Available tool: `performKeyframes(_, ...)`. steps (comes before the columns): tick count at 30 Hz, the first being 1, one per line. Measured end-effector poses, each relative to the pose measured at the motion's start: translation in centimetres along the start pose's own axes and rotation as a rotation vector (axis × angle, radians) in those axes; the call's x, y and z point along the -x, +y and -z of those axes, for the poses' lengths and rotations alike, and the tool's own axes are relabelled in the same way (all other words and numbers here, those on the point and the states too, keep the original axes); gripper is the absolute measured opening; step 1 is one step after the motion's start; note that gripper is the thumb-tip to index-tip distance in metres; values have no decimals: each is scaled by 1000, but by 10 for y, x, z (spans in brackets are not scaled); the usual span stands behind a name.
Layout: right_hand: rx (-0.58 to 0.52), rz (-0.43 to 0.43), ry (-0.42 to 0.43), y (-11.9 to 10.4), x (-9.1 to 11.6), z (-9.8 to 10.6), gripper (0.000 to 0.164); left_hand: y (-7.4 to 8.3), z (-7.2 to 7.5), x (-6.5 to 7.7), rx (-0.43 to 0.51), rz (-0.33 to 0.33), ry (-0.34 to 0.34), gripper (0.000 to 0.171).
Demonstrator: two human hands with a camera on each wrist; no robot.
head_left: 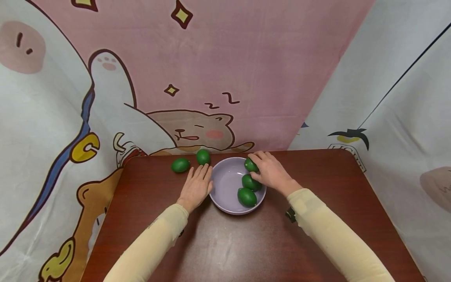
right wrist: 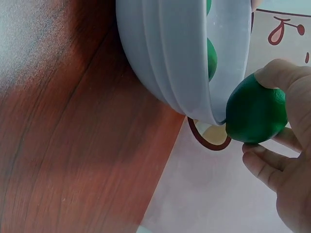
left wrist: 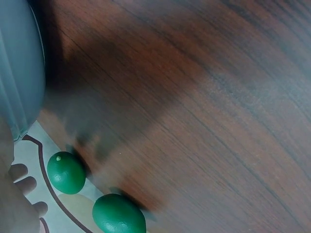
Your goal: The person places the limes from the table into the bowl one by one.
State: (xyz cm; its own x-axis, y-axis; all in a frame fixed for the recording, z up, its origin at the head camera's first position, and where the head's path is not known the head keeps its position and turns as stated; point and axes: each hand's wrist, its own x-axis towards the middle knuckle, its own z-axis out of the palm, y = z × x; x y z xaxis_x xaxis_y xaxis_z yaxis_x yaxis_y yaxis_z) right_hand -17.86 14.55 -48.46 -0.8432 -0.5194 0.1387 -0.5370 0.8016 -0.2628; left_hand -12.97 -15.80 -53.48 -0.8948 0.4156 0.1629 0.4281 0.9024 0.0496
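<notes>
A lilac bowl (head_left: 225,192) stands on the table, with two green limes in its right side, a front lime (head_left: 247,197) and another lime (head_left: 251,182) behind it. My right hand (head_left: 270,172) is over the bowl's back right rim and grips a third lime (right wrist: 256,110) between thumb and fingers, close at the rim. To the left of the bowl, my left hand (head_left: 196,187) has its fingers extended, its thumb side right at the rim. Just beyond its fingertips are a lime (head_left: 203,157) and, farther left, another lime (head_left: 180,165).
The brown wooden table (head_left: 225,246) ends just behind the bowl and limes. A cloth backdrop (head_left: 260,70) with cartoon animals hangs behind its far edge and around the sides.
</notes>
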Motion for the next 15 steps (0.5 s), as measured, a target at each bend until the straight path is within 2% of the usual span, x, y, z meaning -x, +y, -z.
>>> performKeyframes(15, 1, -10, -54, -11, -5, -6, 67, 1, 1, 0, 14, -7, 13, 53)
